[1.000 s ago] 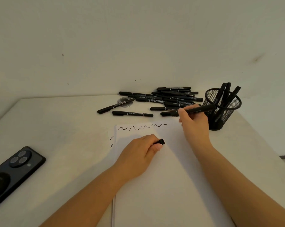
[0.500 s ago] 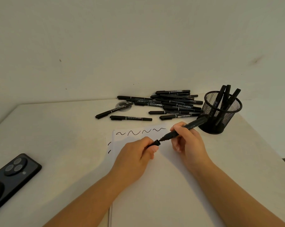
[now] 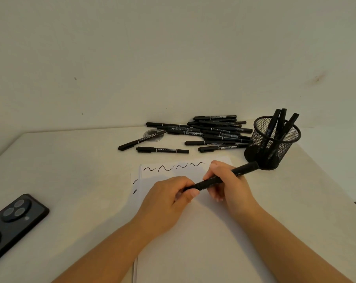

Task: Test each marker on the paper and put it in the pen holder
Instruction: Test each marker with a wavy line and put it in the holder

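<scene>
Near: I am seeing the left hand [image 3: 169,198] pinching the cap end of a black marker [image 3: 224,177] over the paper [image 3: 193,242], the right hand [image 3: 228,180] gripping its barrel. Far: loose markers [image 3: 213,131] are lying beside the mesh pen holder [image 3: 273,139], which is holding several at right.

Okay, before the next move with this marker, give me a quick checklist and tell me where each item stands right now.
1. Marker gripped by the right hand: ok.
2. Left hand pinching the marker's end at the cap: ok.
3. Cap fully seated or off: cannot tell, the left fingers cover the joint.
4. Paper has free space under the four squiggles: ok.
5. Pen holder upright with room beside its three markers: ok.
6. Path from the hands to the holder free of other things: ok.
</scene>
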